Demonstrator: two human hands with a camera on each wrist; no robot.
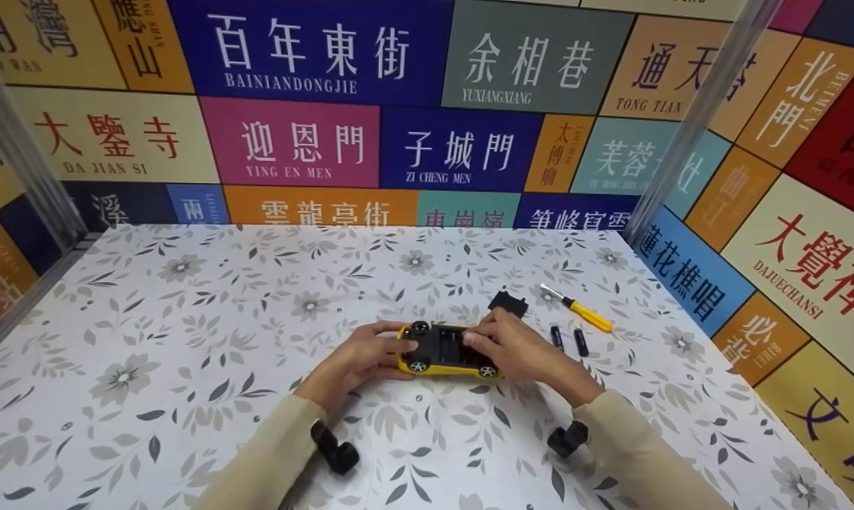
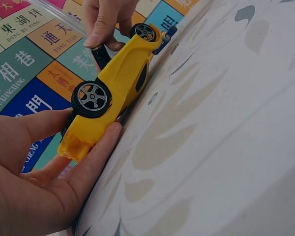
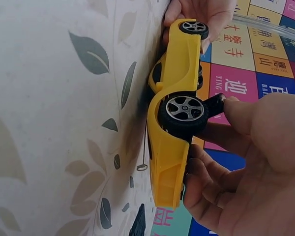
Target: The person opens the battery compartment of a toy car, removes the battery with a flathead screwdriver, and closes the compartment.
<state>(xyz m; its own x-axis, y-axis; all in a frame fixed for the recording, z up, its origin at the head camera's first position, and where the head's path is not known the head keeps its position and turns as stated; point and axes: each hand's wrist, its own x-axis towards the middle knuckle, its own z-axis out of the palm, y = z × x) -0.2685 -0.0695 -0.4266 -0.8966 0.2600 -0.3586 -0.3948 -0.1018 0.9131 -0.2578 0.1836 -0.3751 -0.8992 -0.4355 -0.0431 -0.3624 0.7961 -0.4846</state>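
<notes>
Yellow car (image 1: 445, 368) upside down near the middle of the table (image 1: 207, 312), wheels up, between both hands. Plain from the head view: black underside with an open compartment (image 1: 447, 346), a detail lost from both wrist views, with mostly yellow flank and spoked wheels towards the lens there. Roof low over the table in those side-on views; cannot tell whether touching.

At the car's left end, left hand (image 1: 360, 354), parted only as wide as the body and curled round it. Clearer from the left wrist: gripping from both sides, close by a wheel.

At the right end, right hand (image 1: 515, 347), closed to a narrow pinch. Hidden under the fingers from the head, but visible from both wrists: a dark battery (image 2: 101, 56) between thumb and fingertips, tilted, jutting out from the underside. Lower end out of sight behind the body; cannot tell how far inside.

Only in the head view: black panel (image 1: 508, 303) just beyond the right hand, and to the right a screwdriver (image 1: 588, 314) with yellow handle and shaft slanting away to the left. Nearer, side by side but apart, two loose batteries (image 1: 581, 342); also in the left wrist view, small, past the car's far end.
</notes>
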